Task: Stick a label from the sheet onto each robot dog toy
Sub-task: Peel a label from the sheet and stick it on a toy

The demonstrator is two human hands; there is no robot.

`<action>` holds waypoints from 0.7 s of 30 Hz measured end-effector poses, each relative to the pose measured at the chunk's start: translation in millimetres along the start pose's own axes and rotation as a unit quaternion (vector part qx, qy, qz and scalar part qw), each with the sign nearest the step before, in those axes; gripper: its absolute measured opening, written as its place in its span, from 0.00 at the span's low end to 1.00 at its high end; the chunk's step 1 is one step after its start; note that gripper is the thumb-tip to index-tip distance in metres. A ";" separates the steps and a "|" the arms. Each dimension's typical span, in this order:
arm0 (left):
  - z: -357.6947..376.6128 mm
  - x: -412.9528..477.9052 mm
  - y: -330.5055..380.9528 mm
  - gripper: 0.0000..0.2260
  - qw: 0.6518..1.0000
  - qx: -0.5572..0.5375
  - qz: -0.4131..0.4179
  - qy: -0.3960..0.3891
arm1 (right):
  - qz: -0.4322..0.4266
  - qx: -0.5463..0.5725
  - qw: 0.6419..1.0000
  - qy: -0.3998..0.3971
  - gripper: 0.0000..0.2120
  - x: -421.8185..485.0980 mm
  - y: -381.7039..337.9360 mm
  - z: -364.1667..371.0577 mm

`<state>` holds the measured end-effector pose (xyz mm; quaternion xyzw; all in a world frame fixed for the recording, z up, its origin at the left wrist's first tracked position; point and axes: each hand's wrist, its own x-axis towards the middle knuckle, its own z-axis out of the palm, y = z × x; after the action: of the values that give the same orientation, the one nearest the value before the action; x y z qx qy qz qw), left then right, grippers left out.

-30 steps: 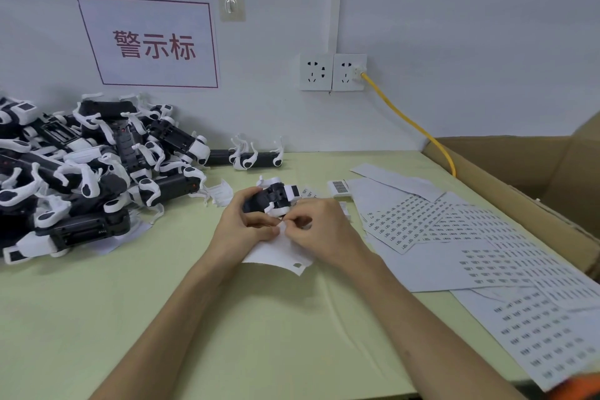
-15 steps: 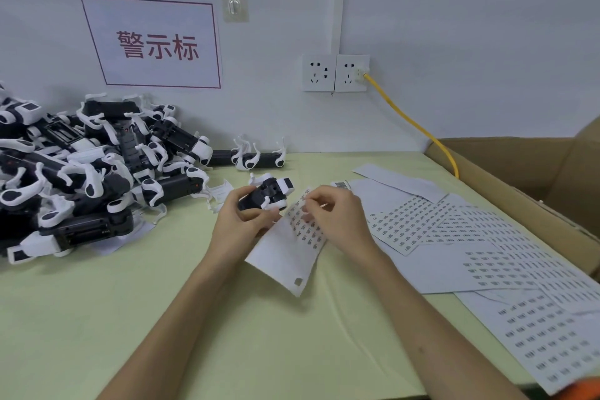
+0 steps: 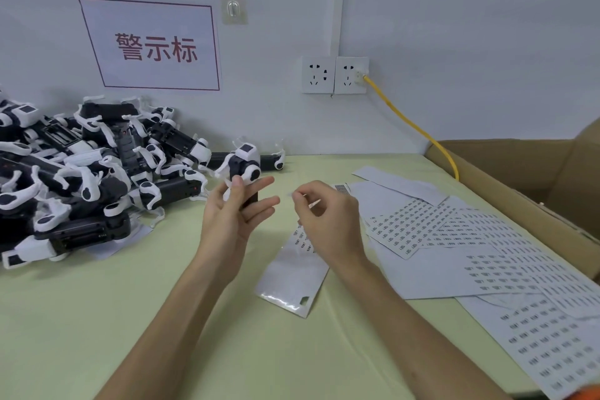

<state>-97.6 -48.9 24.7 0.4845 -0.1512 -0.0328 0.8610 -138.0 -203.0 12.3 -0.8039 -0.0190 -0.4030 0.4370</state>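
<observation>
Lower centre of the frame: a narrow label sheet (image 3: pixel 293 273) lies flat on the green table (image 3: pixel 162 334), mostly bare backing, a few labels left at its far end. Thin paper, likely light and floppy. Just above it, the right hand (image 3: pixel 328 221) is raised with thumb and forefinger pinched on what looks like one small label (image 3: pixel 292 194); too small to be sure. It should be feather-light, limp and sticky, best held by one edge. Left of it, the left hand (image 3: pixel 232 221) holds up a black-and-white robot dog toy (image 3: pixel 245 167), thumb against its body, the other fingers stretched out straight. Hard plastic, probably light, thin legs that could snag; grip the body. Right side: more label sheets (image 3: pixel 487 253) spread overlapping, a cardboard box (image 3: pixel 535 178) beyond. Left side: a tangled pile of toys (image 3: pixel 81 166). Far wall: red-lettered sign (image 3: pixel 156 45), sockets (image 3: pixel 334 75), yellow cable (image 3: pixel 412 127). Nothing sits between label and toy.
</observation>
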 end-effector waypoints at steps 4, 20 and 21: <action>2.7 -2.3 -1.2 0.16 1.000 0.019 0.003 -0.002 | -0.054 -0.009 0.999 -0.004 0.04 -4.3 -2.2 2.9; -0.9 -1.9 2.0 0.20 0.998 0.061 -0.003 0.016 | 0.083 0.136 0.982 -0.098 0.06 -0.6 -10.9 -1.3; -0.8 -2.0 1.4 0.22 0.998 0.067 -0.002 0.012 | 0.086 0.135 0.981 -0.112 0.06 -0.8 -11.6 -1.4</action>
<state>-99.4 -47.1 25.1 0.5420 -0.1418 -0.0189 0.8281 -143.9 -196.6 20.1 -0.7760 -0.0533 -0.2649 0.5699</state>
